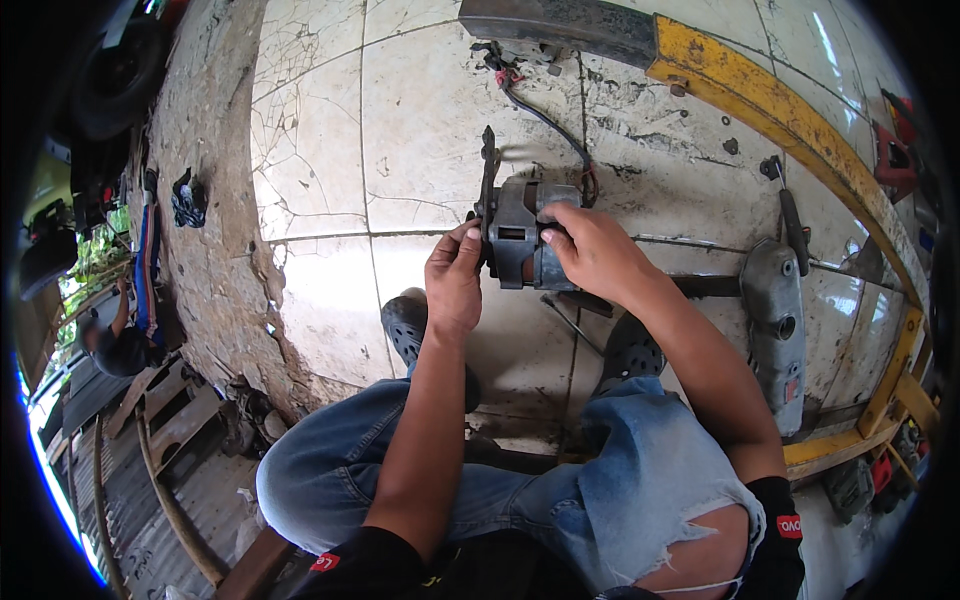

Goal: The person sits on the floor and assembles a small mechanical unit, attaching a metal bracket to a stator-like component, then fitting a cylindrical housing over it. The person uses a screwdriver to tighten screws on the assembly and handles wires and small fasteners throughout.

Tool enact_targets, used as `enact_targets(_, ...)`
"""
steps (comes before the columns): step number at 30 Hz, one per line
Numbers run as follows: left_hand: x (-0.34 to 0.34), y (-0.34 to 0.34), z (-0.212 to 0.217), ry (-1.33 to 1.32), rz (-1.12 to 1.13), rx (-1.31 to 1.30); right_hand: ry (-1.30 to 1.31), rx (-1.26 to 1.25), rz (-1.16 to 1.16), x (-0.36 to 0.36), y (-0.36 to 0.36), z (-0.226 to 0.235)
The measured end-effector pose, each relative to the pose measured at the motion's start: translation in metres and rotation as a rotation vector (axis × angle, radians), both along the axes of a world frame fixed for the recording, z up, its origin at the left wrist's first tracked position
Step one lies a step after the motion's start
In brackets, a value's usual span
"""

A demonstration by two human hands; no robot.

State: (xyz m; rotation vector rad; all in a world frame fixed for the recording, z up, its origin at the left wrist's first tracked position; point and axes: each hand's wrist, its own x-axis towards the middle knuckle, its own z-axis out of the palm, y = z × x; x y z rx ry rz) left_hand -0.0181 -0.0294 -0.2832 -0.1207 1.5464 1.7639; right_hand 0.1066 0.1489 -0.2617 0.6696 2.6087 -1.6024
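The person sits with knees apart over a pale tiled floor [310, 200], and a grey metal motor [515, 250] is held in front of the knees, near the middle of the view. The left hand [456, 280] pinches the motor's left end, its thumb and fingers beside a dark flat bracket [488, 165] that points away from the person. The right hand [595, 250] grasps the motor's right end, its fingers bent against the casing; whether the motor's underside touches the floor, I cannot tell. Just beyond the motor, a dark cable [550, 118] curves across the tiles, with a red bit near its far end. A thin rod [572, 325] lies between the two dark clogs [632, 355] on the person's feet. To the right, a long grey metal cover [775, 340] rests on the tiles, with a black-handled tool [791, 215] just beside its far end. A worn yellow metal frame [800, 105] bends around that side, joined to a dark beam [560, 25] at the top. At the left, beyond the tiles, a black plastic bag [188, 198] lies on rough ground, and another person [118, 345] is farther off.
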Motion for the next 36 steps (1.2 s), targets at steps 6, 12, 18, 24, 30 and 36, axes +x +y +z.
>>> enact_targets(6, -0.005, 0.001, 0.005, -0.008, -0.013, -0.061, 0.126, 0.147, -0.043, 0.009, -0.008, -0.003)
enact_targets(12, -0.014, 0.001, 0.016, 0.107, -0.178, -0.318, 0.152, 0.189, -0.103, 0.008, -0.016, -0.008)
enact_targets(18, -0.014, 0.003, 0.015, 0.135, -0.179, -0.275, -0.078, 0.012, -0.049, -0.001, -0.006, -0.003)
enact_targets(24, -0.013, 0.001, 0.009, 0.112, -0.176, -0.250, 0.055, 0.000, -0.107, 0.008, -0.010, -0.003)
enact_targets(30, -0.012, 0.000, 0.008, 0.096, -0.159, -0.225, 0.070, 0.136, -0.054, 0.008, -0.010, 0.003)
enact_targets(36, -0.012, 0.001, 0.009, 0.093, -0.141, -0.203, 0.099, 0.006, -0.123, 0.002, -0.010, -0.010)
